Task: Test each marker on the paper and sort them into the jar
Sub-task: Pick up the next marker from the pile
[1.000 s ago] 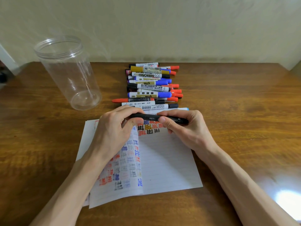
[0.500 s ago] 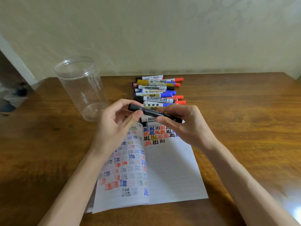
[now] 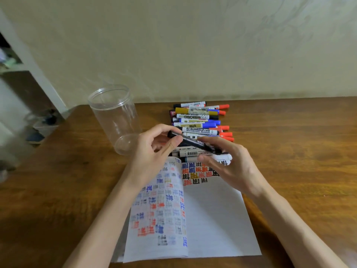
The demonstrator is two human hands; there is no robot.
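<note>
A black marker (image 3: 190, 141) is held above the top edge of the open notebook (image 3: 212, 215), tilted with its left end higher. My left hand (image 3: 154, 151) pinches its left end between thumb and fingers. My right hand (image 3: 228, 161) holds the right part of the barrel, fingers curled around it. A pile of markers (image 3: 199, 120) with red, blue and black caps lies just behind the hands. The clear plastic jar (image 3: 116, 115) stands upright and empty to the left of the pile.
The notebook's pages carry rows of red, blue and black test marks. The wooden table (image 3: 289, 161) meets a pale wall at the back. The table's left edge (image 3: 58, 130) drops to a floor with blurred objects.
Both hands have lifted the black marker off the paper and tilted it, its left end rising toward the jar. The camera view has tipped upward, showing more wall.
</note>
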